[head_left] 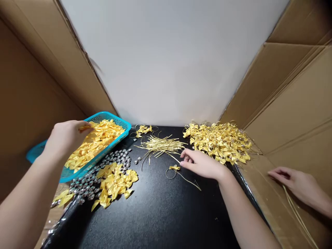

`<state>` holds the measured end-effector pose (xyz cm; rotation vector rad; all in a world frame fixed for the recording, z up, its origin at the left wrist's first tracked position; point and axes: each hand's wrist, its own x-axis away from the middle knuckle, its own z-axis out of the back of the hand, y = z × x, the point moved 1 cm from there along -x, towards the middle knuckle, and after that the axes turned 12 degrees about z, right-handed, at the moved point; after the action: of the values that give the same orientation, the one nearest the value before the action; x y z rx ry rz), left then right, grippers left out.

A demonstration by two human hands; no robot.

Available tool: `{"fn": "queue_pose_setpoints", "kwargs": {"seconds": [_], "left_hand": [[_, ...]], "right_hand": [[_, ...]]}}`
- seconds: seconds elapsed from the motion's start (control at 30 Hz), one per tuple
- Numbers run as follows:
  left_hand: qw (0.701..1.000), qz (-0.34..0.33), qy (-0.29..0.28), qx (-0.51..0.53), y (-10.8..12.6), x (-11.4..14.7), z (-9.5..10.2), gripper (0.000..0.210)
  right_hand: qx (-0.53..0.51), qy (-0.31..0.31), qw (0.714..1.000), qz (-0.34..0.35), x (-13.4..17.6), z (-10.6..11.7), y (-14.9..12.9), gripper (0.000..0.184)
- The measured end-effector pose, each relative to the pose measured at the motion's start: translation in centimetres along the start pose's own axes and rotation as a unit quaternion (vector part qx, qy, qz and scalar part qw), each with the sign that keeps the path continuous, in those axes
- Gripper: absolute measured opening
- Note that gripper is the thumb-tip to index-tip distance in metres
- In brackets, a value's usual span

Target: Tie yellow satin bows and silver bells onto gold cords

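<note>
My left hand [68, 135] is over the turquoise plastic basket [103, 148], its fingers closed on a yellow ribbon bow [84, 128]. Many loose yellow ribbon bows [106, 129] fill the basket. At the middle of the black table, my right hand [198, 162] has its thumb and index finger apart. Its fingertips are beside a pile of gold cords [163, 145], and one cord end reaches the thumb. Just below these fingers lies a yellow bow with a looped gold cord [174, 168] and a small silvery bead on it.
Silvery beads [88, 183] spread along the basket, beside a heap of bows [115, 183]. A large pile of corded bows [220, 141] is at the back right, a few more [144, 129] at the back. Cardboard walls flank the table. Another person's hand [298, 186] is at the right near gold cords [298, 214].
</note>
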<state>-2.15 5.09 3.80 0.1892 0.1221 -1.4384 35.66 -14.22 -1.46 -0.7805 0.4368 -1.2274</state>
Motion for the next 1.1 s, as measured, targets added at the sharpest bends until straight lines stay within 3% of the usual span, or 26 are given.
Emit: {"fn": "queue_pose_setpoints", "kwargs": {"seconds": [0.13,0.2,0.23,0.3,0.37,0.43,0.53,0.7,0.93,1.1], "left_hand": [[0.999,0.034,0.005,0.014,1.4,1.2,-0.2,0.044],[0.995,0.021,-0.021,0.099,3.1,3.3,-0.8,0.045],[0.985,-0.02,-0.056,0.162,4.3,5.0,-1.3,0.043],[0.923,-0.147,-0.208,0.288,7.3,9.5,-2.8,0.038],[0.849,-0.267,-0.31,0.336,10.1,14.8,-4.5,0.03],[0.792,-0.337,-0.375,0.345,12.1,19.2,-6.2,0.024],[0.758,-0.368,-0.409,0.351,13.2,22.6,-7.9,0.022],[0.73,-0.382,-0.447,0.348,13.2,21.8,-8.2,0.031],[0.757,-0.344,-0.46,0.311,13.4,20.4,-8.1,0.014],[0.717,-0.268,-0.541,0.349,13.6,19.2,-6.8,0.016]], "right_hand": [[0.018,0.021,1.0,-0.007,0.0,0.5,0.4,0.018],[0.002,0.009,1.0,-0.008,-0.1,0.5,0.1,0.017],[-0.005,0.004,1.0,-0.009,-0.2,0.4,-0.1,0.016],[-0.005,0.002,1.0,-0.012,-0.4,0.3,-0.5,0.016],[-0.002,0.008,1.0,-0.011,-0.4,0.2,-0.7,0.017],[-0.011,0.013,1.0,0.008,-0.3,-0.2,-0.8,0.017],[-0.042,-0.004,0.998,0.051,0.2,-1.2,-0.6,0.017],[-0.061,-0.035,0.996,0.047,1.3,-2.4,0.3,0.021],[-0.047,-0.013,0.997,0.059,1.2,-1.1,-0.6,0.022],[-0.048,-0.003,0.997,0.068,1.1,-0.3,-1.9,0.022]]}}
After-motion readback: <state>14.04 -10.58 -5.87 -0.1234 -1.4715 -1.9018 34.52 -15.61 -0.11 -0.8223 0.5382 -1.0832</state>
